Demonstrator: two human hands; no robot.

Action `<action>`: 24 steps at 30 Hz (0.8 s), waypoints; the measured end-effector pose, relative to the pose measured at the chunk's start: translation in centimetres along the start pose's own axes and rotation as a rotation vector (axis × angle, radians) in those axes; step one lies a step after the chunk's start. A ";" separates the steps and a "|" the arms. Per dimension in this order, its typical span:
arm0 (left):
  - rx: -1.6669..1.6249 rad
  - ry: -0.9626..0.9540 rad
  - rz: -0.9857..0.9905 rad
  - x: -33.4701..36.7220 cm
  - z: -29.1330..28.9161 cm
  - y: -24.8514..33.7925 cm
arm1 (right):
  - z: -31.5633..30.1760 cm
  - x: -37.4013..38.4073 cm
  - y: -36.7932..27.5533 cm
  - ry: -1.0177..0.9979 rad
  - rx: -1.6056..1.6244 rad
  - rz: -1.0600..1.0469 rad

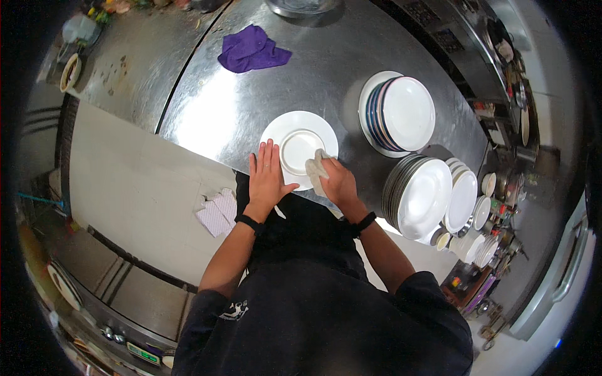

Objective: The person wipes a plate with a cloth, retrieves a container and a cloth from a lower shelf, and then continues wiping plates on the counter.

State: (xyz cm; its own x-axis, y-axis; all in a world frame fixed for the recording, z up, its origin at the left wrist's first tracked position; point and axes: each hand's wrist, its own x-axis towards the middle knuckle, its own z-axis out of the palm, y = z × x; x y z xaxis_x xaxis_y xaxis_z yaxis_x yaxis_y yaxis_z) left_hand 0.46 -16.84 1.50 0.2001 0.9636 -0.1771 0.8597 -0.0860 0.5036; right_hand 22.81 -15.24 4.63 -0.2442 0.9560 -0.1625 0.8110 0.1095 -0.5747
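A white plate (301, 122) lies on the steel table close in front of me. It shows a round ring in its middle and looks turned face down. The spread fingers of my left hand (268, 178) rest flat on the plate's left edge. On the opposite side, my right hand (338, 183) is closed around a beige cloth (318, 164), which touches the plate's right rim.
To the right stand a stack of plates with coloured edges (408, 114) and a taller stack of white plates (425, 198), with more crockery beyond. Farther back on the steel table (326, 69) lie a purple cloth (254, 51) and a round metal dish (301, 6).
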 end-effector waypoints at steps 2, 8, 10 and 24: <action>-0.005 -0.017 0.007 0.3 -0.9 1.0 | -0.4 -1.5 1.7 0.064 0.072 0.077; -0.064 0.203 0.108 5.2 -1.2 3.0 | -3.8 -2.3 3.0 0.291 0.131 0.199; -0.012 0.210 0.143 7.5 0.1 3.4 | -2.3 -2.8 2.4 0.234 0.121 0.193; 0.026 0.255 0.232 9.0 1.8 3.1 | 2.0 12.0 3.3 0.229 0.158 -0.036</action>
State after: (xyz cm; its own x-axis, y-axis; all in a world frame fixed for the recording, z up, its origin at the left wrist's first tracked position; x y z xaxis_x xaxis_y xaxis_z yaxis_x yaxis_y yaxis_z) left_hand 5.78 -8.93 -0.08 0.2705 0.9497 0.1577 0.8174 -0.3131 0.4836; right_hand 21.47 -3.99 -0.82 -0.1307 0.9908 0.0358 0.7067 0.1184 -0.6975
